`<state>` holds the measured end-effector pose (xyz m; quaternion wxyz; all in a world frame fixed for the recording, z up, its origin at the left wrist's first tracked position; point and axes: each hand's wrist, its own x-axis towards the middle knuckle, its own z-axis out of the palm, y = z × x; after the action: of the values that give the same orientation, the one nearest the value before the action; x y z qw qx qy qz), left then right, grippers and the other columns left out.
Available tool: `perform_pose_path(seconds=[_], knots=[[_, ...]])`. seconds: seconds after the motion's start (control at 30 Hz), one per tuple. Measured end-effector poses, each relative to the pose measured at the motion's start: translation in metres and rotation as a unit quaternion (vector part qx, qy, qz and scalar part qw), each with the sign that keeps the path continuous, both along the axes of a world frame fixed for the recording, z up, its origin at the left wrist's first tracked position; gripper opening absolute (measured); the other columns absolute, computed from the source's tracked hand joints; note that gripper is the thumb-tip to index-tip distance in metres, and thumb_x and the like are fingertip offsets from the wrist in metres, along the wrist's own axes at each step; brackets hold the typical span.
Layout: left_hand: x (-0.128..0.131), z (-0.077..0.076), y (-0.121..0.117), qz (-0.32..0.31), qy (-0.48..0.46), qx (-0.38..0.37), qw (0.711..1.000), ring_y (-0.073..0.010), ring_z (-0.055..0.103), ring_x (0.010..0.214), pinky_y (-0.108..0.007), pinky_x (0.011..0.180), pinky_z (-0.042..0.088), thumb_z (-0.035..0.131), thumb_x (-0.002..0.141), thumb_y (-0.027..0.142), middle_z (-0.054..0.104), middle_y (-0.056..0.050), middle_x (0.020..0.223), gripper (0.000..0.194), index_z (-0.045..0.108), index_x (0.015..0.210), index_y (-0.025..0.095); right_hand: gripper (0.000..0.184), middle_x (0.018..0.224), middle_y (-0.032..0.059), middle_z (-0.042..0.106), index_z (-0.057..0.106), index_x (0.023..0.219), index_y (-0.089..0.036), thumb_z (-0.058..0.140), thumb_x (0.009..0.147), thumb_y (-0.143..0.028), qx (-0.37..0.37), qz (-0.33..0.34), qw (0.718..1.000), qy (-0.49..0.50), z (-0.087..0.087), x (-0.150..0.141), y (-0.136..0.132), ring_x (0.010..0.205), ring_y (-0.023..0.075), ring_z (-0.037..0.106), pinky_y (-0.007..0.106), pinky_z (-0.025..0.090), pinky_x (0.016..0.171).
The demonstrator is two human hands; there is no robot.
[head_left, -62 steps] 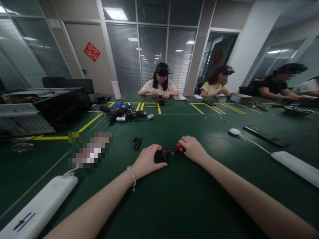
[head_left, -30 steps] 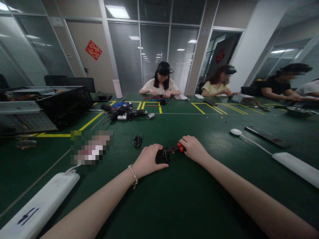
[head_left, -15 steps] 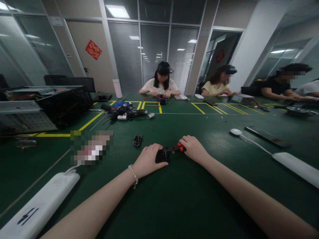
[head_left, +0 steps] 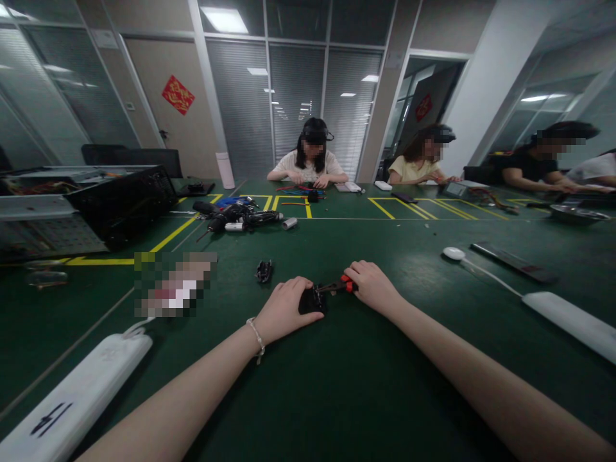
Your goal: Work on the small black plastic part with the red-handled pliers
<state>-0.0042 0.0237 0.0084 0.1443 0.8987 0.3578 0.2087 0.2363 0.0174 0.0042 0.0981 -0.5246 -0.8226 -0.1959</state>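
Head view: left hand (head_left: 285,308) grasping black part (head_left: 312,303) between thumb and fingers, on bench (head_left: 366,372), well in from its far edge. Right hand (head_left: 374,287) clenched on red-handled pliers (head_left: 348,283); part lies left of that grip, at plier tips. Pliers' long axis crosswise, roughly parallel to far edge; part's axis can't tell, hand covers it. Left hand nearer. Counts: part 1, pliers 1, loose black piece (head_left: 264,271) 1, beyond left hand.

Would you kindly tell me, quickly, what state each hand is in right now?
Left hand: gripping a black part.
Right hand: closed on red-handled pliers.
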Motion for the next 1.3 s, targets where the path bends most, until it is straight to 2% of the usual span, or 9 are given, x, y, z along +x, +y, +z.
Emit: perform_pose_path(seconds=[0.23, 0.67, 1.3], knots=[[-0.0004, 0.0013, 0.0000, 0.001, -0.006, -0.015, 1.000, -0.0228, 0.050, 0.098, -0.037, 0.083, 0.038, 0.057, 0.067, 0.053, 0.053, -0.004, 0.108, 0.053, 0.045, 0.107, 0.022, 0.030, 0.089, 0.0073, 0.054, 0.054, 0.092, -0.015, 0.055, 0.063, -0.009, 0.001, 0.005, 1.000, -0.001, 0.0023, -0.0022, -0.0013, 0.080, 0.0189, 0.046, 0.030, 0.035, 0.072], [-0.0002, -0.0021, 0.0000, -0.004, -0.002, 0.014, 1.000, -0.0242, 0.047, 0.104, -0.038, 0.086, 0.036, 0.056, 0.069, 0.052, 0.049, -0.006, 0.115, 0.053, 0.043, 0.109, 0.021, 0.029, 0.089, 0.0070, 0.053, 0.053, 0.091, -0.016, 0.055, 0.062, -0.010, -0.001, 0.003, 1.000, -0.004, 0.0015, -0.0007, -0.0006, 0.080, 0.0188, 0.046, 0.029, 0.034, 0.071], [0.0002, 0.0010, -0.0016, 0.004, 0.006, 0.007, 1.000, -0.0235, 0.049, 0.100, -0.038, 0.084, 0.036, 0.055, 0.069, 0.053, 0.052, -0.005, 0.110, 0.053, 0.043, 0.109, 0.021, 0.029, 0.089, 0.0066, 0.054, 0.053, 0.092, -0.015, 0.054, 0.064, -0.009, -0.003, 0.003, 1.000, -0.004, 0.0029, -0.0011, -0.0012, 0.080, 0.0180, 0.046, 0.029, 0.035, 0.071]])
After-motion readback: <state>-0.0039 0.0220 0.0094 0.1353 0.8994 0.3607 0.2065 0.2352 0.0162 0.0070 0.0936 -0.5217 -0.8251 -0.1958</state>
